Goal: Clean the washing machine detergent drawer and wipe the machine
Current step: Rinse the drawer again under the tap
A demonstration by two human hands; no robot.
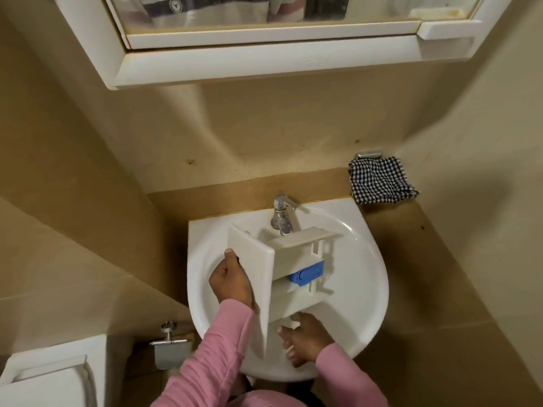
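Gripping detergent drawer [293, 257] front panel: left hand [232, 282]; right hand [307, 337] spread beneath; white sink [373, 289], tap [282, 210], beige walls [264, 127].

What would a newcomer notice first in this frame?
A white detergent drawer with a blue insert is held over the white sink at centre. The left hand grips its front panel and the right hand lies beneath it. A black-and-white checked cloth hangs from a wall holder to the sink's upper right.

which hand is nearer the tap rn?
Left. The left hand grips the drawer below-left of the tap; the right hand is under the drawer, farther off at the front of the sink.
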